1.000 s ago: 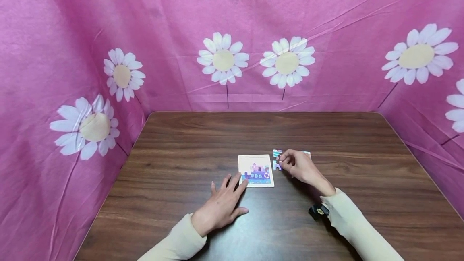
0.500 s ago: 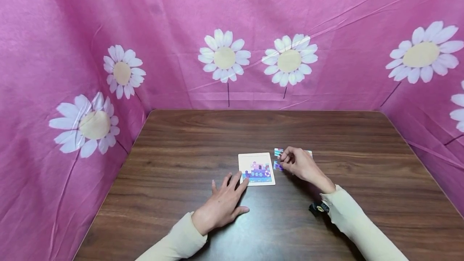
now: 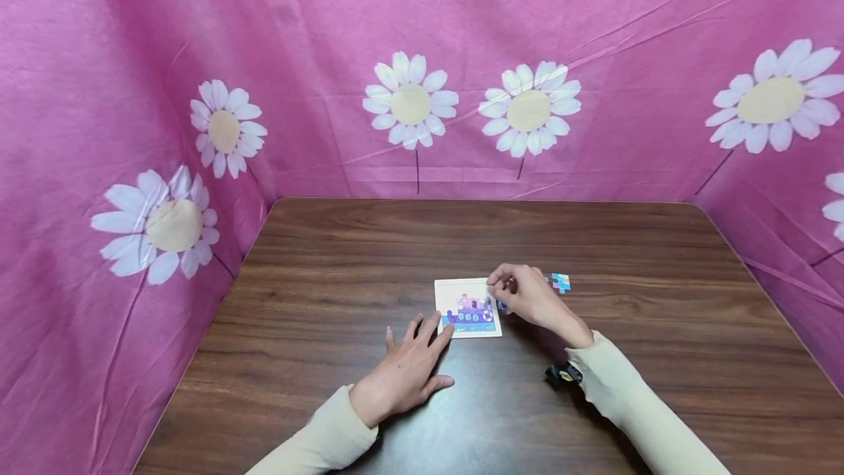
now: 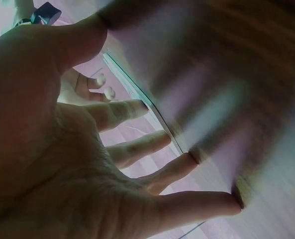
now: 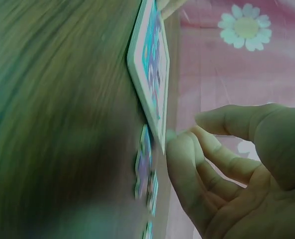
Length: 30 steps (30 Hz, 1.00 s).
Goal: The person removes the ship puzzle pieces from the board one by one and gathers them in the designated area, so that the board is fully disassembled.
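Puzzle tray, square, cream-white, shallow-rimmed (image 3: pixel 448 296): lay flat just below the centre of the head frame. Joined jigsaw pieces forming a purple, pink and blue boat (image 3: pixel 470 315) occupied its lower and right portions; bare cream showed along the upper and left parts.

Left hand (image 3: pixel 404 376), lower centre of the head frame: fingers extended and fanned apart, thumb stretched out to the right, nothing grasped. Two fingertips rested at the tray's lower left edge; the left wrist view showed the fingertips lowered to the surface, the palm raised above it.

Right hand (image 3: pixel 531 295), right of centre: thumb and index finger drawn together above the tray's upper right corner, the remaining fingers bent in beside them. The pinch held a small pale-teal jigsaw piece (image 5: pixel 170 135), only a sliver of it visible at the fingertips.

Loose pieces: one purple, knobbed, flat (image 5: pixel 144 164), just beside the tray, low centre of the right wrist frame; one blue-and-white (image 3: pixel 561 282), right of the right hand in the head frame, near it.

Support and surroundings: table, dark brown wood-grain (image 3: pixel 330 270), across the lower half; cloth, pink, printed with white daisies (image 3: pixel 310 57), across the upper half.
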Motion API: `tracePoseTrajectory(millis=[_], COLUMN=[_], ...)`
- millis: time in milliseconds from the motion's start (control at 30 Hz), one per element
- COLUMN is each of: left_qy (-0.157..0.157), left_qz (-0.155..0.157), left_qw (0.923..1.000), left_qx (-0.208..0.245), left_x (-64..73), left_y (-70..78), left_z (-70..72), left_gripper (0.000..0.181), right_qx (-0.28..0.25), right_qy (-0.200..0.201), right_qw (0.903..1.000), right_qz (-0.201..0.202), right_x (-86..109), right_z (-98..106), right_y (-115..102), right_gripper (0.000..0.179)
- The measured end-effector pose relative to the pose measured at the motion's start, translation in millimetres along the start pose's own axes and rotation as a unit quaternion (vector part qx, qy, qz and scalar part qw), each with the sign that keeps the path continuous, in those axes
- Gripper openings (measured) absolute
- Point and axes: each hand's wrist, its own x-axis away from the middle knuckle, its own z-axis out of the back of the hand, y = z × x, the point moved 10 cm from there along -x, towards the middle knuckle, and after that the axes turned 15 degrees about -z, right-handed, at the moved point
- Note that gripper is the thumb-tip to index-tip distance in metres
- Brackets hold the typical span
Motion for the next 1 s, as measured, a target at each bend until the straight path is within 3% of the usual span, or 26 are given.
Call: tracePoseTrajectory(millis=[133, 300, 500, 767, 1000], left_qy=[-0.01, -0.012, -0.002, -0.002, -0.001], left_qz=[0.002, 0.003, -0.002, -0.004, -0.004], left_qw=[0.9999, 0.9999, 0.9998, 0.9997, 0.9996], left_qx=[-0.006, -0.009, -0.019, -0.024, -0.029], left_x=[-0.1, 0.3, 0.4, 0.5, -0.2], left_y=[1.1, 2.1, 3.3, 4.3, 4.7], left_z=[-2.0, -1.8, 1.7, 2.1, 3.2], left_gripper=[0.078, 0.078, 0.078, 0.077, 0.078], right_qx=[0.0, 0.019, 0.031, 0.027, 0.036], right_qy=[-0.03, -0.036, -0.028, -0.039, -0.027], right_qw=[0.9996, 0.9991, 0.9989, 0.9989, 0.9987], right_qz=[0.002, 0.01, 0.021, 0.006, 0.024], right_x=[-0.8, -1.2, -1.8, -0.6, 0.6], right_z=[-16.1, -27.9, -31.9, -35.3, -33.5], right_y=[-6.7, -12.4, -16.8, -14.0, -18.5], right_gripper=[0.007, 0.009, 0.01, 0.013, 0.017])
